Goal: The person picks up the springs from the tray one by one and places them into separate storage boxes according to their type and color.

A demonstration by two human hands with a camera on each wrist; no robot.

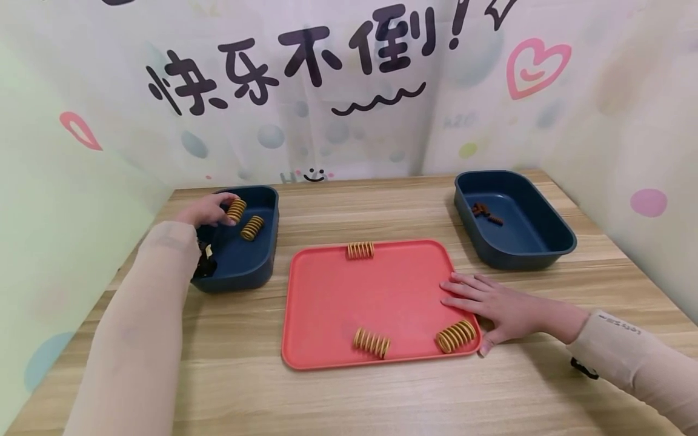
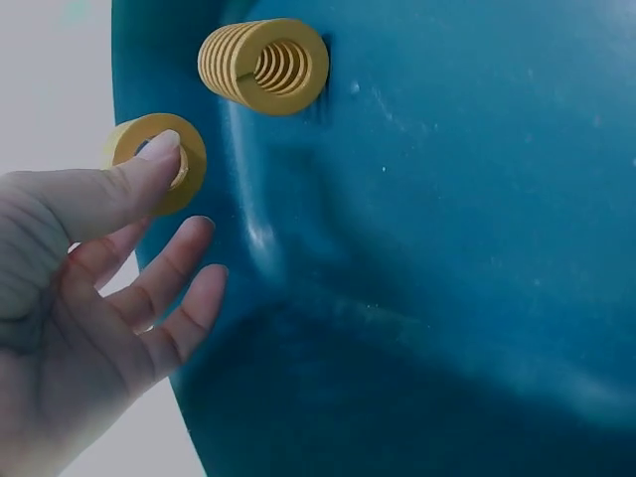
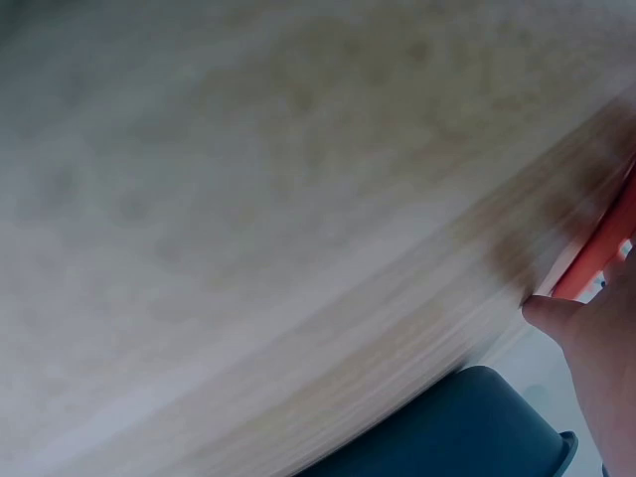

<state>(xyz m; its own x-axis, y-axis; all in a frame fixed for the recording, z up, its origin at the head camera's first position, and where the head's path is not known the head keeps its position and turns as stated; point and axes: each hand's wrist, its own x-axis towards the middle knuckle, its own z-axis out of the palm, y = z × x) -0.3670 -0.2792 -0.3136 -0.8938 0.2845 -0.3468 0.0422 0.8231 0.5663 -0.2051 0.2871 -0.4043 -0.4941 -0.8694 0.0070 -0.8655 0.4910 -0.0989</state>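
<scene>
In the head view my left hand (image 1: 204, 212) is over the left blue bin (image 1: 259, 280), pinching a yellow coil spring (image 1: 237, 209) between thumb and fingers. The left wrist view shows the thumb against the end of that spring (image 2: 193, 171), the other fingers loosely bent. A second yellow spring (image 1: 252, 227) lies on the bin floor close by. My right hand (image 1: 504, 309) rests on the right rim of the red tray (image 1: 338, 297), fingers extended over it. Three yellow springs lie on the tray: one at the back edge (image 1: 360, 250), one at the front (image 1: 372, 343), one in the front right corner (image 1: 456, 336).
Behind my right hand stands another blue bin (image 1: 534, 257) holding several small brown springs (image 1: 481, 209). All of it sits on a wood-grain table (image 1: 262, 393). A printed curtain (image 1: 371, 139) hangs behind the table's back edge.
</scene>
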